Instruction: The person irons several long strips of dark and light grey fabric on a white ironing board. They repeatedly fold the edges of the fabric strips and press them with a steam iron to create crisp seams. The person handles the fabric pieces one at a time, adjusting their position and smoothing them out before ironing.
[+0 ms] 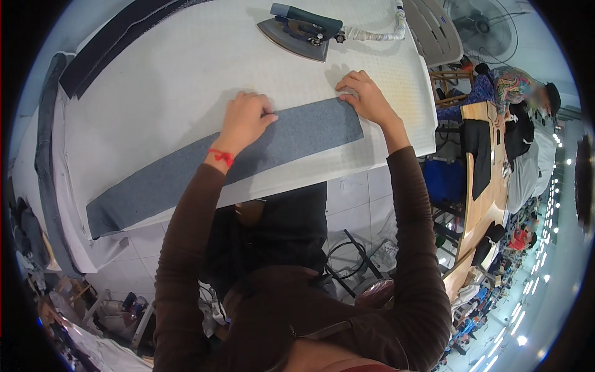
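Observation:
A long, slightly curved strip of grey-blue fabric (304, 131) lies across the white padded ironing table (161, 93), along its near edge. My left hand (248, 118), with a red string on the wrist, is over the strip's upper edge near its middle. Its fingers curl in, and thumb and forefinger come together at the cloth's edge. At the strip's right end, my right hand (365, 96) has its thumb by the upper corner. A gap shows between that thumb and the bent fingers, which rest beyond the cloth.
An iron (300, 32) with a wrapped hose (372, 34) lies at the table's far side. Dark fabric pieces (118, 46) lie at the far left. To the right are a fan (480, 25), a wooden worktable (486, 167) and a person (520, 90) bending over it.

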`<state>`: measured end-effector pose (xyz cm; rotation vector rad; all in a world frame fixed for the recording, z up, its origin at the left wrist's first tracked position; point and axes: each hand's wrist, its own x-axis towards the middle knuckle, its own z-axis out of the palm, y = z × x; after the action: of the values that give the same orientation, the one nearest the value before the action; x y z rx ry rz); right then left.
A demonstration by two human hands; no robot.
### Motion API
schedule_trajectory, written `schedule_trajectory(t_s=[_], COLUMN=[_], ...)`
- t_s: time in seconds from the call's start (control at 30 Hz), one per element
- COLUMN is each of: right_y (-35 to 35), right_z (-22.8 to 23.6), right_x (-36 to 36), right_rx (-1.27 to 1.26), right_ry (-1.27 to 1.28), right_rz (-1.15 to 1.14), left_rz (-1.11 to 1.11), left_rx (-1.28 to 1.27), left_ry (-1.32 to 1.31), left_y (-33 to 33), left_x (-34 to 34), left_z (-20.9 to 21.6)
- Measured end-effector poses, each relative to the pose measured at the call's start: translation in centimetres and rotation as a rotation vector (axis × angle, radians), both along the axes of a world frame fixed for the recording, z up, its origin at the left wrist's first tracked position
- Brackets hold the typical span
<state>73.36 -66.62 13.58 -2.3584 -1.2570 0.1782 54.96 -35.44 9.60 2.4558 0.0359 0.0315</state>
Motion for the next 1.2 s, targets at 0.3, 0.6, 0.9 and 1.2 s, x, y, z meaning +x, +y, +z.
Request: schedule_trajectory(t_s=[0.3, 0.6, 0.9, 1.2], right_y=[-0.3, -1.0, -2.8, -4.0], right_z=[0.3, -0.1, -2.8, -4.2], right_x=[1.2, 0.3, -1.2, -2.3], right_rx=[-0.143, -0.105, -0.004, 0.006], right_ry=[-0.058, -0.142, -0.43, -0.603], right_rz=[0.145, 0.168, 0.142, 0.177], left_rz=[-0.063, -0.113, -0.25, -0.347], left_rx=[-0.171, -0.114, 0.086, 0.236], left_ry=[0.14, -0.181, -0.496, -0.577], left_y=[-3.3, -6.0, -6.4, -6.1], left_x=[3.8, 3.4, 2.0, 2.1], left_z=[0.9, -0.6, -1.9, -1.6])
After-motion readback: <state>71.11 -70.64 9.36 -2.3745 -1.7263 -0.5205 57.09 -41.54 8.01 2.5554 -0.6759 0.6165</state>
